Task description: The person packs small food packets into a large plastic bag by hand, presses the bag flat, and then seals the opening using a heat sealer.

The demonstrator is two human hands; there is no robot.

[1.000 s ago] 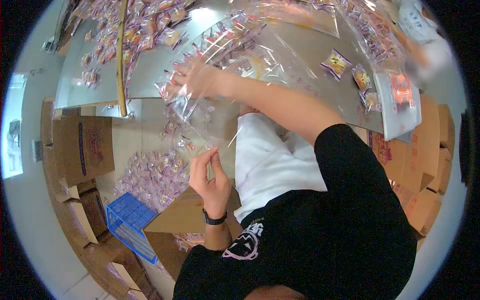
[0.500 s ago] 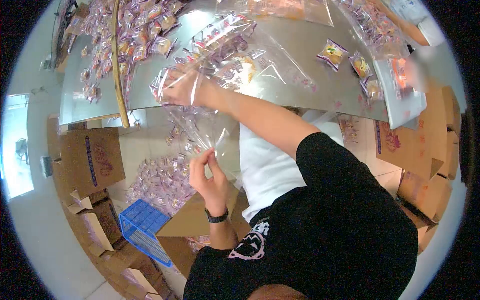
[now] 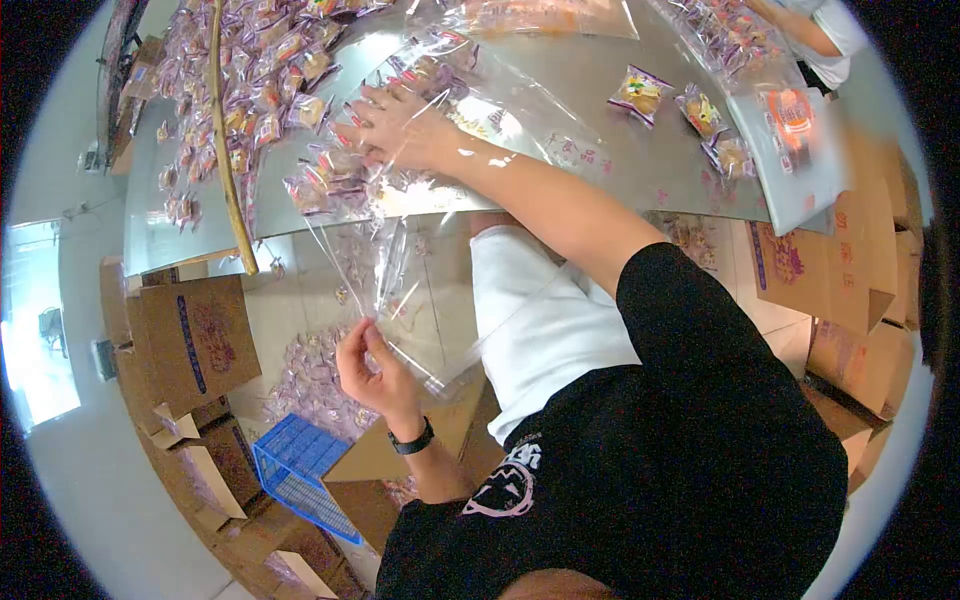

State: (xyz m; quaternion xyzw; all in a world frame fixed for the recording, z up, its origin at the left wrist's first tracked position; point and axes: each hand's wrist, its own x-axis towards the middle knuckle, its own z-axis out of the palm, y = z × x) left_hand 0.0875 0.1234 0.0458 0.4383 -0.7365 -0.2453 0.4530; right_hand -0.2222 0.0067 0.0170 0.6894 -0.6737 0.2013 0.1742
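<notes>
A clear plastic bag (image 3: 545, 118) lies on the metal table with several small wrapped snack packets (image 3: 325, 178) in it. My left hand (image 3: 375, 370), below the table's front edge, pinches the bag's loose edge between thumb and fingers. That edge is stretched down from the table. My right hand (image 3: 405, 128) rests on the packets with its fingers spread. Clear film shines across its wrist, so the hand appears to be inside the bag. Loose packets (image 3: 640, 95) lie to the right of the bag.
A wooden stick (image 3: 228, 150) crosses the large packet pile (image 3: 265, 70) at left. Printed bags (image 3: 795, 150) lie at the right edge, near another person's arm (image 3: 805, 30). Below are a blue crate (image 3: 300, 455), cardboard boxes (image 3: 200, 330) and a heap of packets (image 3: 315, 385).
My right hand has moved farther over the table, and its fingers have spread over the packets. My left hand, still pinching the bag edge, has shifted left and slightly down. The view has shifted slightly.
</notes>
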